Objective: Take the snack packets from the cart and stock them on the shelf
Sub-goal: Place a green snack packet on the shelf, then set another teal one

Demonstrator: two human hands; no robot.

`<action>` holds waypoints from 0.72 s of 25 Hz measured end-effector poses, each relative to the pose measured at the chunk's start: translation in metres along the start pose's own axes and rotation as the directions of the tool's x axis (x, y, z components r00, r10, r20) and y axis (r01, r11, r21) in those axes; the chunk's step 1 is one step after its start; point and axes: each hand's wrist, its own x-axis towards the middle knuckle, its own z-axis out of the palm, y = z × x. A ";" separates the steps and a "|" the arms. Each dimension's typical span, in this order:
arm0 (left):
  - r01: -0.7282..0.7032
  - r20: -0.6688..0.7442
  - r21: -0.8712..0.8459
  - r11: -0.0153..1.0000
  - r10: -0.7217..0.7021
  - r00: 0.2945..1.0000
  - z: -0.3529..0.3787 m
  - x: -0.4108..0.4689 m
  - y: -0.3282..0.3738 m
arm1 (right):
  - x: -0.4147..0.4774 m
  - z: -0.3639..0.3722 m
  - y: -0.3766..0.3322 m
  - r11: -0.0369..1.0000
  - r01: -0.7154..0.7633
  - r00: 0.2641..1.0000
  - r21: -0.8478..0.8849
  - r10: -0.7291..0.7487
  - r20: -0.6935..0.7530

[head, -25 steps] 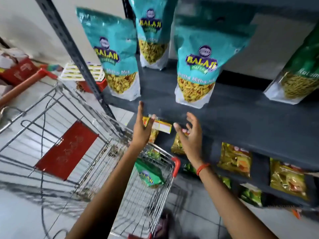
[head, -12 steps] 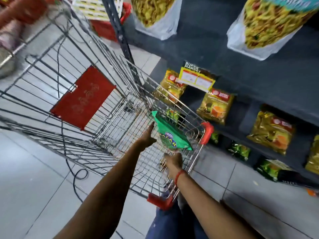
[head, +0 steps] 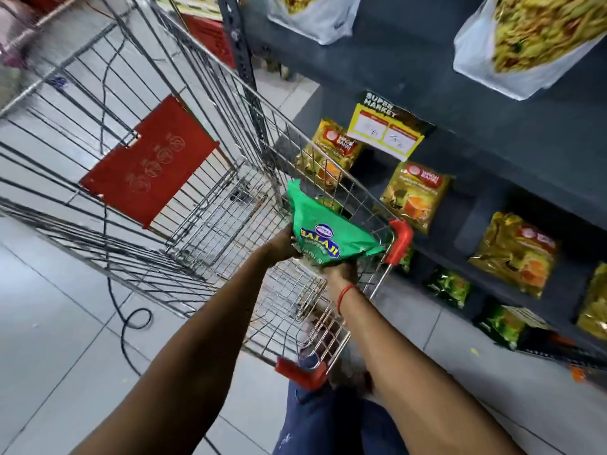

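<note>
We're holding the green packet (head: pixel 323 234) with both hands over the near right corner of the cart (head: pixel 210 221), just inside its rim. Left hand (head: pixel 279 244) is gripping the packet's left edge, fingers wrapped on it. Right hand (head: pixel 341 274) is under the packet's lower end; its fingers are hidden by the bag, but the hand is clamped on it too.

Cart basket: we're seeing no other packets in it, only wire mesh. Red flap (head: pixel 149 159) is lying against the child seat. Red handle caps are showing at the near corners.

Shelf (head: pixel 492 103) is standing just right of the cart. Upper level is carrying two big clear-bottomed bags (head: pixel 522 44), both cut off by the top edge. A price tag (head: pixel 386 133) is hanging off the shelf lip. Lower level is holding yellow packets (head: pixel 415 195) in a row; below them green packets (head: pixel 450 287), partly hidden in shadow.

Far left of the view is blurring out; we can't make out what's there. A black cable (head: pixel 131 320) is lying on the floor under the cart. Packet's lower text is partly covered by the hands.
</note>
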 end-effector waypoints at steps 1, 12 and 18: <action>-0.017 -0.017 0.013 1.000 0.017 1.000 -0.006 -0.013 0.008 | -0.011 -0.003 -0.007 0.998 0.025 0.999 0.061 -0.022 -0.045; -0.545 -0.199 0.143 0.827 0.563 0.802 0.023 -0.162 0.181 | -0.176 -0.170 -0.133 0.783 0.585 0.792 0.213 -0.608 0.061; -0.686 -0.091 0.158 0.710 0.702 0.706 0.137 -0.151 0.301 | -0.202 -0.316 -0.174 0.593 0.746 0.652 0.303 -0.744 -0.146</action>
